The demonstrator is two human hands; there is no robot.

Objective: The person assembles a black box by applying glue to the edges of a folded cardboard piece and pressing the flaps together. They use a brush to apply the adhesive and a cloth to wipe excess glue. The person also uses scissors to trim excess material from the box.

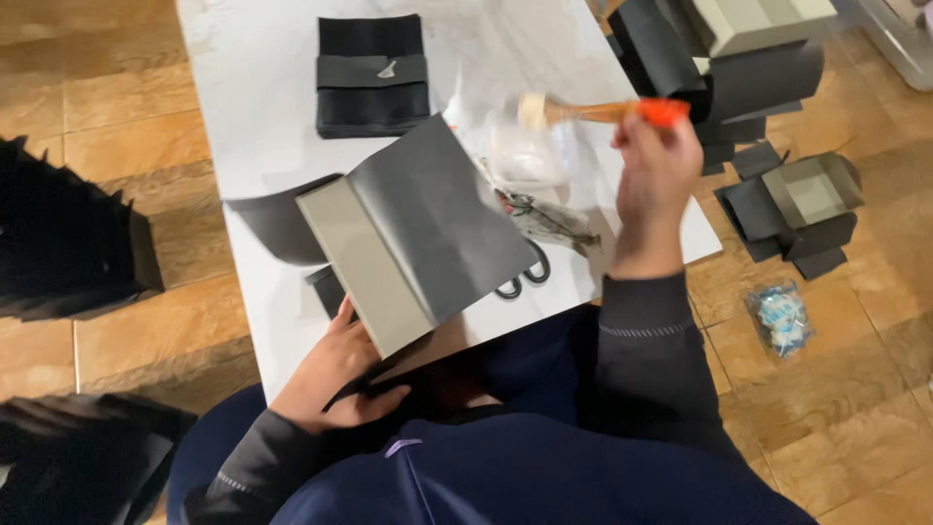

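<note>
My left hand [335, 374] holds the near end of a grey cardboard box lid [364, 267] that is partly wrapped in black paper [442, 219]; the paper stands up off the lid. My right hand [656, 180] is raised over the white table [253, 87] and grips a brush with an orange handle [607, 112], its pale bristles pointing left above a clear plastic container [525, 151].
A stack of black paper sheets [372, 76] lies at the far side of the table. Black-handled scissors [525, 277] lie under the lid's right edge. Wrapped and unwrapped boxes [802, 199] sit on the tiled floor at right, with a small plastic bag [777, 319]. Black paper piles [68, 238] lie at left.
</note>
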